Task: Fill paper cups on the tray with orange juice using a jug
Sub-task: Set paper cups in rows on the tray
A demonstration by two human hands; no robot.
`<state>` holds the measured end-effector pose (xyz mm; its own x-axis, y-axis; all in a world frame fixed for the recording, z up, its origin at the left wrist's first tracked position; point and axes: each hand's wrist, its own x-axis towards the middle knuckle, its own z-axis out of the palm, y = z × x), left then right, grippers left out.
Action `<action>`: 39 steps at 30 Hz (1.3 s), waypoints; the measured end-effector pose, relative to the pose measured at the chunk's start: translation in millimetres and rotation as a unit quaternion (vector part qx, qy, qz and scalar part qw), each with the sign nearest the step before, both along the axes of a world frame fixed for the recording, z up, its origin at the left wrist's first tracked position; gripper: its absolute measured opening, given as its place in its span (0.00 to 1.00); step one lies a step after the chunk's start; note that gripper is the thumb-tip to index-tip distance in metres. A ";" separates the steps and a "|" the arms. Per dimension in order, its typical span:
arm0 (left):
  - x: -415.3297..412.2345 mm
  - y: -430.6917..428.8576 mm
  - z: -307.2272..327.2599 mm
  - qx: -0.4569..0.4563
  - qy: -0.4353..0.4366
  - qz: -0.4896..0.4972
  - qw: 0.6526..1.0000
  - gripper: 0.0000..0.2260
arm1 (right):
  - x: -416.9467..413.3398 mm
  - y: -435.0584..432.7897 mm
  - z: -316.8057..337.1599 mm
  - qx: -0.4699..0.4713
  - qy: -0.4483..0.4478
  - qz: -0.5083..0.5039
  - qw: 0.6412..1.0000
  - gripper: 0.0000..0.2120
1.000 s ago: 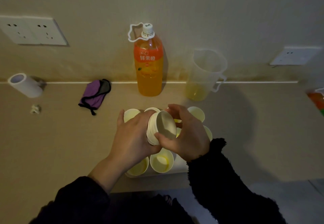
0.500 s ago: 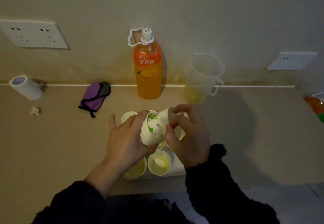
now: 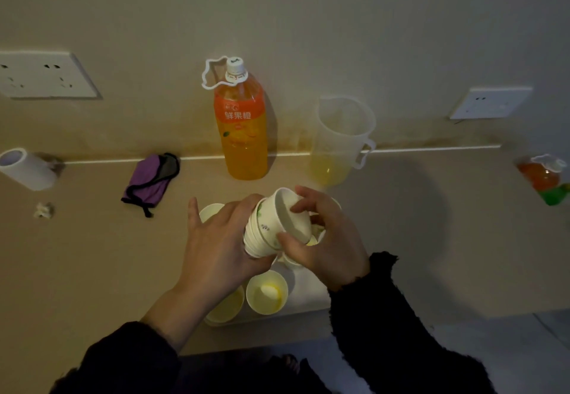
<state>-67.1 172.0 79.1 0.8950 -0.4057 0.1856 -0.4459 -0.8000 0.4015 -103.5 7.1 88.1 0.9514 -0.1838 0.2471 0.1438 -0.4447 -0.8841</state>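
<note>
Stack of cups gripped by left hand, top cup pinched by right hand. At 12 o'clock, bottle nearly full of juice; jug with little juice.

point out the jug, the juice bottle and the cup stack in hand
jug (image 3: 340,139): head view, on its clear side wall.
juice bottle (image 3: 245,137): head view, on the body below the label.
cup stack (image 3: 265,230): head view, on the printed outer wall.

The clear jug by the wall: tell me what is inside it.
The jug holds a shallow pool of orange juice at the bottom; above that it looks empty. Nothing covers it, though the dim light hides any finer residue on the walls.
</note>
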 end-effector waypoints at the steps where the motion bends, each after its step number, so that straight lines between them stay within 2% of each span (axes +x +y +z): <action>1: 1.2 0.3 -0.6 0.009 -0.005 0.006 1.000 0.33 | -0.7 -3.6 2.1 0.039 0.010 -0.013 0.999 0.20; 3: 5.3 3.3 -2.9 0.032 -0.012 0.027 0.999 0.33 | -2.9 -15.9 3.2 0.078 0.019 -0.044 0.996 0.20; 8: 15.5 13.3 -5.3 0.039 -0.006 0.085 0.996 0.34 | -18.1 -45.0 -10.1 0.026 0.084 -0.110 0.990 0.20; 13: 21.3 12.5 -3.5 0.004 -0.001 0.101 0.995 0.35 | -32.9 -55.6 -38.3 -0.139 0.180 -0.081 0.970 0.29; 16: 19.7 9.4 -2.1 -0.021 -0.004 0.105 0.994 0.34 | -40.7 -57.1 -57.1 -0.253 0.177 -0.043 0.950 0.34; 19: 17.3 9.7 -2.1 -0.043 -0.007 0.106 0.993 0.33 | -47.6 -55.7 -77.9 -0.322 0.174 -0.005 0.931 0.37; 21: 16.2 11.2 -3.2 -0.052 -0.007 0.111 0.992 0.32 | -51.7 -52.8 -94.6 -0.326 0.160 0.006 0.932 0.40; 25: 11.5 15.2 -2.8 -0.054 -0.011 0.122 0.991 0.32 | -57.8 -40.3 -112.2 -0.289 0.164 0.028 0.943 0.33; 27: 9.5 17.9 -2.2 -0.053 -0.009 0.124 0.991 0.33 | -56.6 -34.7 -114.3 -0.284 0.181 0.037 0.941 0.33; 30: 7.4 22.7 -1.0 -0.051 0.000 0.129 0.990 0.34 | -54.2 -29.3 -119.8 -0.302 0.203 0.046 0.930 0.37; 35: 5.7 29.1 -1.0 -0.052 0.009 0.139 0.989 0.37 | -46.8 -24.3 -123.9 -0.325 0.273 0.062 0.903 0.35; 39: 5.9 32.4 -2.5 -0.054 0.014 0.142 0.988 0.36 | -42.0 -19.4 -123.1 -0.380 0.252 0.053 0.889 0.41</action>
